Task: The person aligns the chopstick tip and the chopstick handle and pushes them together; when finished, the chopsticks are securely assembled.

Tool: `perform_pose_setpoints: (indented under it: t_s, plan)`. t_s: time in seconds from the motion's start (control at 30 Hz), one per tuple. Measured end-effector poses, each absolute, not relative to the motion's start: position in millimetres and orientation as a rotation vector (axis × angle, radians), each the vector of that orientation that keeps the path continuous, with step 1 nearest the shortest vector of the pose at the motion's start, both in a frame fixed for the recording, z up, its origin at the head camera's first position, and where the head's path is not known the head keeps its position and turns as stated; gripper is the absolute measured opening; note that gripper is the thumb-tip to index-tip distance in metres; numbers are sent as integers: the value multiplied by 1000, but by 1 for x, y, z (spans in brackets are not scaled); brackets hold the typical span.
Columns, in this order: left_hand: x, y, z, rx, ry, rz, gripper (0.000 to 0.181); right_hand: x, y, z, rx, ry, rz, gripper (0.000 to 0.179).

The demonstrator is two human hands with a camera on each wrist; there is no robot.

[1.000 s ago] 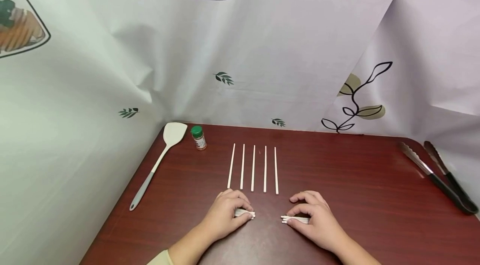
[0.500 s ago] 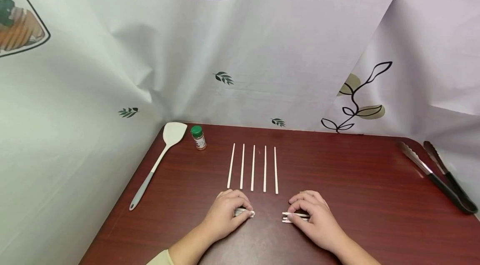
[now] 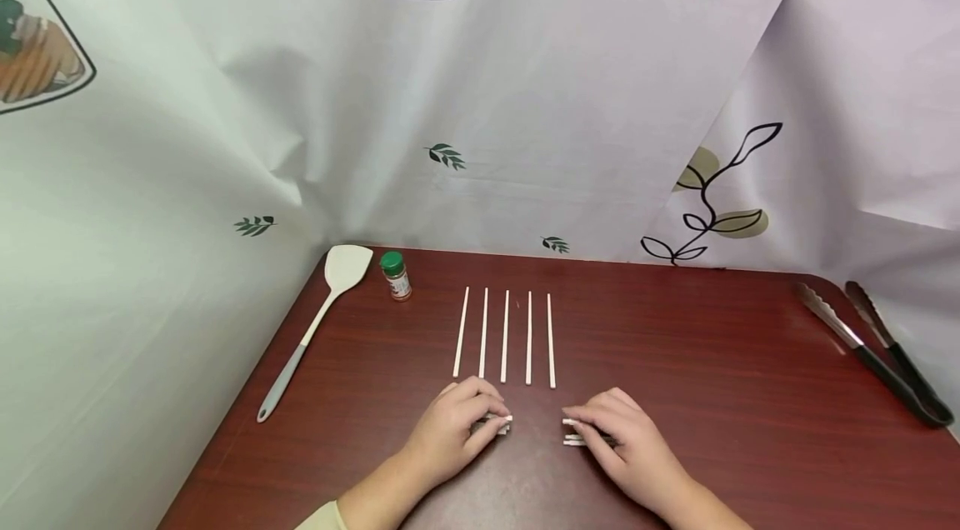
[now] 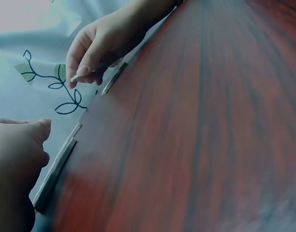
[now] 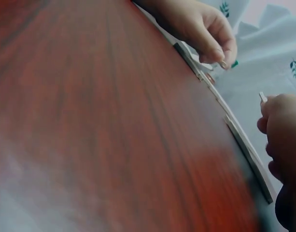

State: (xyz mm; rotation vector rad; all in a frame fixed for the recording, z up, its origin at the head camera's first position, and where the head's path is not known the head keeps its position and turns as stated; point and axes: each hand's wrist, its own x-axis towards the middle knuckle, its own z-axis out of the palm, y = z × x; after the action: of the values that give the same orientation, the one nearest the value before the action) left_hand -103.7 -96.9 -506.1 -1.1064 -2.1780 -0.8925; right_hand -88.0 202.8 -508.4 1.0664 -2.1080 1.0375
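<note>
My left hand (image 3: 453, 426) pinches the end of a slim white chopstick (image 3: 509, 418) between thumb and fingertips. Below it lie more chopsticks (image 4: 56, 169), partly covered by the hand. Across a short gap, my right hand (image 3: 622, 447) pinches another chopstick (image 5: 262, 96), raised over the rest of its small bundle (image 3: 573, 442) on the table. The palms hide most of both held chopsticks. Just beyond the hands, several white chopsticks (image 3: 506, 338) lie in a spaced row, pointing away from me.
On the dark red table (image 3: 675, 347), a white spatula (image 3: 318, 317) with a grey handle lies at the left. Near the back edge stands a green-capped spice jar (image 3: 396, 277). Black-handled metal tongs (image 3: 873, 351) lie far right. Printed white cloth (image 3: 540, 97) hangs behind.
My right thumb and fingers have closed on one chopstick and lifted it off its bundle. In my left hand, one chopstick tip has risen slightly above the others. The row is unchanged.
</note>
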Motion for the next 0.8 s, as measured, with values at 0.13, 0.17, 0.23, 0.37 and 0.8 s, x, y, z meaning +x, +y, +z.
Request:
perform_pose_setpoints:
  t_s: [0.13, 0.17, 0.23, 0.37, 0.8]
  plan:
    - [-99, -93, -504, -1178, -2150, -897, 12, -86, 199, -507, 1171, -2048, 1058, 17]
    - [-98, -91, -504, -1189, -2148, -899, 10, -86, 198, -506, 1188, -2046, 1062, 16]
    - [-96, -89, -504, -1207, -2143, -899, 8, -85, 197, -504, 1217, -2043, 1072, 14]
    - [-90, -84, -503, -1227, -2135, -902, 7, -84, 196, -504, 1239, -2048, 1065, 10]
    - [-82, -77, -503, -1297, -2114, -1011, 12, -82, 187, -503, 1330, -1914, 1006, 16]
